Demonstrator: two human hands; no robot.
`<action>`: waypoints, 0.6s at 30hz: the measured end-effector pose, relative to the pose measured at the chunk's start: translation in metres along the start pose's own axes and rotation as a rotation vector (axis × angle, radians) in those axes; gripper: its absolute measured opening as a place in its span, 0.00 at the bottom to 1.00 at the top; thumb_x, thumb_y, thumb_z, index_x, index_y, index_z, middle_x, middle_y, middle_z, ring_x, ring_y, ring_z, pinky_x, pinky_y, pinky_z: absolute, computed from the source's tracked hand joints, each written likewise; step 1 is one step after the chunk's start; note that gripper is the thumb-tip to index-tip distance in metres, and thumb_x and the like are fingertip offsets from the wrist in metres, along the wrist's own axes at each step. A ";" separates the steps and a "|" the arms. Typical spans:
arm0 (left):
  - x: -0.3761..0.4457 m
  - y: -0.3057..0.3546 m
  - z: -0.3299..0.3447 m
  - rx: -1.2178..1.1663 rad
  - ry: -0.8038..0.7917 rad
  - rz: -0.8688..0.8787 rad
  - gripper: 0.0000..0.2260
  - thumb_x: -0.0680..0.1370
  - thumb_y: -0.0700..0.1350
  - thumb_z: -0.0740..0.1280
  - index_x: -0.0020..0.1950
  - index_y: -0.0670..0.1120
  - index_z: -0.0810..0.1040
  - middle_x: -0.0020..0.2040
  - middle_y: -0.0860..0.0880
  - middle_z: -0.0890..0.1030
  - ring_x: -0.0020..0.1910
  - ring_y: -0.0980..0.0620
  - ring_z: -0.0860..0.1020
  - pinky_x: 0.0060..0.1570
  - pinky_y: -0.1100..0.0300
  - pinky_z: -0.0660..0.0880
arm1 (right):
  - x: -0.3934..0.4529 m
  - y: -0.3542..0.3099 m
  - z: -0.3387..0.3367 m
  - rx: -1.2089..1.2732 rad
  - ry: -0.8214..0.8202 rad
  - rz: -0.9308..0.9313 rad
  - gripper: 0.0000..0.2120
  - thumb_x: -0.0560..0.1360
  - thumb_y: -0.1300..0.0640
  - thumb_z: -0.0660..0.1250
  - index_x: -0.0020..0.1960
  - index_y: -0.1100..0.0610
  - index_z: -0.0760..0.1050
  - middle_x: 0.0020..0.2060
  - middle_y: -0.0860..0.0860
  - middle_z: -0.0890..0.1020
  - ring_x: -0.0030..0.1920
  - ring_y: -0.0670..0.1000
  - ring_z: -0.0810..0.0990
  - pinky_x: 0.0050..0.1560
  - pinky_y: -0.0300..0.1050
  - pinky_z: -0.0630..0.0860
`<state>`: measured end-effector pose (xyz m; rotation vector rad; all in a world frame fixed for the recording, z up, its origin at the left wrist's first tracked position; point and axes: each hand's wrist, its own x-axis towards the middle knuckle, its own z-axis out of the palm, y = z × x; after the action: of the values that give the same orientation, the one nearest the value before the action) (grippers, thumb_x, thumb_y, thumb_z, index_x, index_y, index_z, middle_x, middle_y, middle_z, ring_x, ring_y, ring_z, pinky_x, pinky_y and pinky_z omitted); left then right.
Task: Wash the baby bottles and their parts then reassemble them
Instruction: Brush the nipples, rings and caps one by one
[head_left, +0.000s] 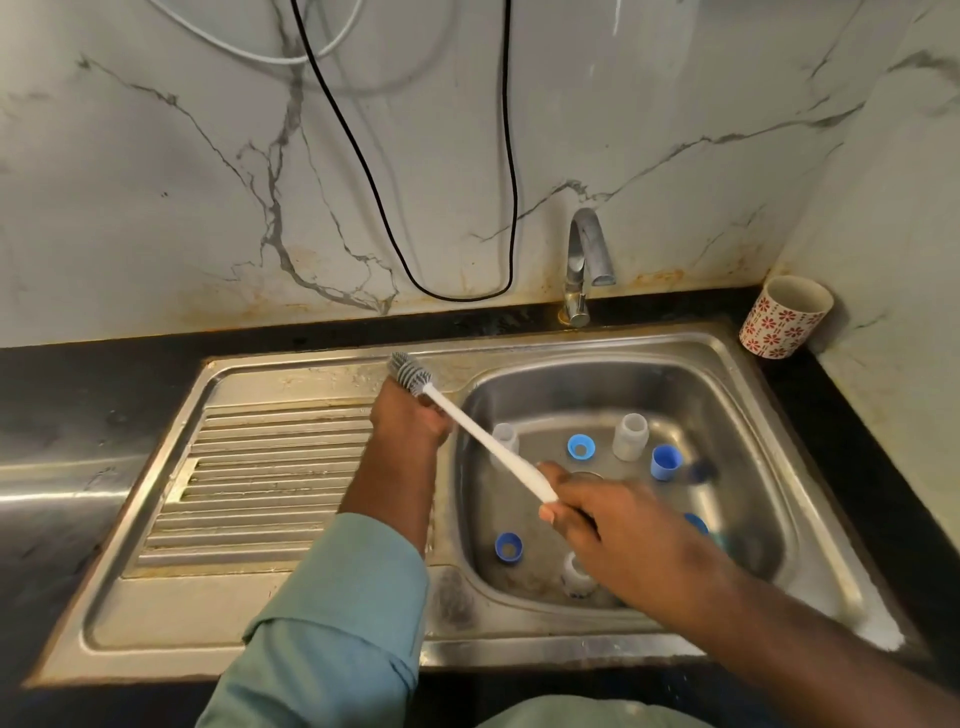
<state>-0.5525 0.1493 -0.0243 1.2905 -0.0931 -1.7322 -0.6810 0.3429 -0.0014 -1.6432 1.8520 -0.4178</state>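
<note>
A white bottle brush (483, 441) with a grey bristle head (409, 370) slants across the sink's left rim. My right hand (613, 525) grips the end of its handle above the basin. My left hand (410, 423) is curled at the base of the bristle head; its fingers are hidden from me. In the steel sink basin (737, 415) stand two clear bottles (629, 437) (506, 434). Blue rings (581, 447) (508, 546) and a blue cap (666, 461) lie around them. A white part (575, 576) sits under my right wrist.
The tap (586, 260) stands behind the basin, with no water running. The ribbed drainboard (270, 467) lies to the left. A floral mug (784, 318) sits in the right corner of the black counter (78, 395). Black and white cables (511, 156) hang on the marble wall.
</note>
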 end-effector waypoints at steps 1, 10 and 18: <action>0.002 0.002 0.000 -0.020 0.019 0.006 0.09 0.82 0.45 0.60 0.57 0.43 0.77 0.54 0.41 0.79 0.54 0.45 0.79 0.56 0.52 0.79 | -0.006 -0.002 0.001 0.019 -0.027 -0.001 0.17 0.82 0.46 0.55 0.70 0.42 0.67 0.34 0.46 0.75 0.31 0.44 0.73 0.32 0.39 0.72; 0.010 0.012 -0.006 -0.020 -0.031 -0.024 0.12 0.81 0.45 0.61 0.37 0.47 0.69 0.29 0.49 0.69 0.26 0.55 0.69 0.24 0.66 0.70 | -0.003 0.003 0.002 0.000 -0.012 0.009 0.18 0.82 0.44 0.55 0.72 0.40 0.65 0.35 0.46 0.75 0.31 0.44 0.74 0.33 0.41 0.73; 0.004 0.007 -0.003 -0.003 -0.045 0.044 0.11 0.81 0.44 0.63 0.38 0.46 0.70 0.32 0.49 0.69 0.27 0.54 0.70 0.25 0.64 0.71 | 0.000 -0.002 0.005 0.021 0.006 0.010 0.17 0.82 0.45 0.55 0.70 0.43 0.68 0.34 0.46 0.75 0.30 0.44 0.74 0.31 0.38 0.73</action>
<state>-0.5462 0.1436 -0.0249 1.2385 -0.1440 -1.7239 -0.6762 0.3429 -0.0039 -1.6196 1.8531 -0.4370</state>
